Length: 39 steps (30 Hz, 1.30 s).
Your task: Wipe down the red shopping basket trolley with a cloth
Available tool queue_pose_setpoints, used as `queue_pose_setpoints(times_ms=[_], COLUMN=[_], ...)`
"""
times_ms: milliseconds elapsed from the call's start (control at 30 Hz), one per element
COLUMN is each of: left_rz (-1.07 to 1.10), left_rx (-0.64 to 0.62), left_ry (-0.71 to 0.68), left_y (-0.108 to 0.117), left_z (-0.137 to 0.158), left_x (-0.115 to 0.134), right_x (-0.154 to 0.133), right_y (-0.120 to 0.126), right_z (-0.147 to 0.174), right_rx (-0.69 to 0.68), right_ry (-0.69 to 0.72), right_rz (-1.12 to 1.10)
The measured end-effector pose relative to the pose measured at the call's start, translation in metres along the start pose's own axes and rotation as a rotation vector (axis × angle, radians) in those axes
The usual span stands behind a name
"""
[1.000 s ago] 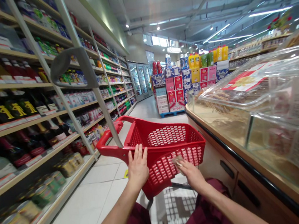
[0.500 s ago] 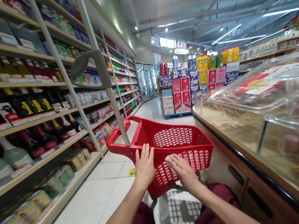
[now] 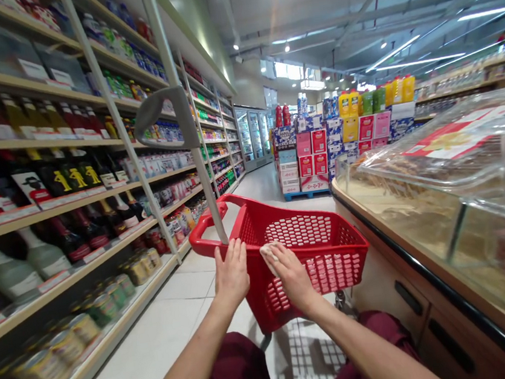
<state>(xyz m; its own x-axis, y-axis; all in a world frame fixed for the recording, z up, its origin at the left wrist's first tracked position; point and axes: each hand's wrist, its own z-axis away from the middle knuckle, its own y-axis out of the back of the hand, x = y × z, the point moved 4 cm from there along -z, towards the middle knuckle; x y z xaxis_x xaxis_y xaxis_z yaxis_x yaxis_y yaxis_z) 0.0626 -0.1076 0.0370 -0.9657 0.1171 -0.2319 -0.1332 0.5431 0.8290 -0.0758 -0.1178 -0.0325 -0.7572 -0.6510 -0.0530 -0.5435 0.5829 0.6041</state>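
Observation:
A red plastic shopping cart (image 3: 333,260) stands sideways in front of my knees. Against its near side, just below the handle end, my left hand (image 3: 231,275) rests with its fingers stretched out and nothing in them. My right hand (image 3: 293,275) presses a pale, crumpled cloth (image 3: 268,257) to the basket's upper side, just below the rim. Part of the cloth is hidden under the fingers. Rising past the cart's handle is a thin metal pole with a grey loop-shaped grip (image 3: 166,119).
Shelves (image 3: 56,224) of bottles and cans line the left. A wooden counter with a black edge (image 3: 431,278) runs close on the right, with clear plastic covers (image 3: 465,135) on it. Farther ahead, stacked drink boxes (image 3: 312,152) stand on a blue pallet.
My right hand has slid left and up along the basket side with the cloth. My left hand has moved slightly left, nearer the cart's handle. The view has shifted a little.

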Motion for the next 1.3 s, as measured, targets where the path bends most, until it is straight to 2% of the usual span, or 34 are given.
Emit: queue_pose_setpoints(times_ms=[67, 200, 267, 367, 433, 500, 567, 667, 800, 967, 1033, 1167, 1300], left_rz=[-0.002, 0.01, 0.02, 0.033, 0.04, 0.047, 0.053, 0.043, 0.046, 0.07, 0.059, 0.043, 0.063], left_rx=[-0.002, 0.025, 0.042, 0.063, 0.066, 0.063, 0.067, 0.078, 0.025, -0.024, -0.017, -0.011, -0.07], left_ry=[-0.014, -0.013, -0.012, -0.007, -0.006, -0.011, -0.017, -0.005, -0.06, -0.084, -0.088, -0.083, -0.136], left_y=[0.0, -0.005, -0.006, -0.006, -0.005, -0.004, -0.004, -0.005, -0.009, -0.018, -0.019, -0.017, -0.018], left_z=[0.002, 0.007, 0.009, 0.01, 0.01, 0.011, 0.011, 0.01, 0.003, -0.003, -0.003, -0.003, -0.006], left_x=[-0.002, -0.002, -0.002, -0.002, -0.003, -0.004, -0.006, -0.006, 0.013, 0.037, 0.039, 0.041, 0.056], right_x=[-0.01, -0.027, -0.031, -0.034, -0.034, -0.033, -0.032, -0.019, 0.018, 0.051, 0.059, 0.077, 0.089], right_y=[-0.012, -0.03, -0.021, 0.003, 0.008, 0.003, -0.005, -0.007, 0.003, -0.002, 0.007, 0.029, 0.021], right_z=[-0.001, 0.02, 0.012, -0.024, -0.041, -0.038, -0.021, 0.005, 0.024, 0.063, 0.067, 0.052, 0.07], right_rx=[-0.019, -0.041, 0.014, 0.119, 0.121, 0.078, 0.045, 0.055, 0.071, -0.092, -0.081, 0.03, 0.008], right_ry=[0.013, 0.048, 0.034, 0.028, 0.011, 0.012, 0.045, 0.083, -0.034, -0.088, -0.093, -0.129, -0.113], right_rz=[-0.016, -0.06, -0.08, -0.115, -0.11, -0.091, -0.083, -0.094, -0.056, -0.015, -0.023, -0.016, 0.041])
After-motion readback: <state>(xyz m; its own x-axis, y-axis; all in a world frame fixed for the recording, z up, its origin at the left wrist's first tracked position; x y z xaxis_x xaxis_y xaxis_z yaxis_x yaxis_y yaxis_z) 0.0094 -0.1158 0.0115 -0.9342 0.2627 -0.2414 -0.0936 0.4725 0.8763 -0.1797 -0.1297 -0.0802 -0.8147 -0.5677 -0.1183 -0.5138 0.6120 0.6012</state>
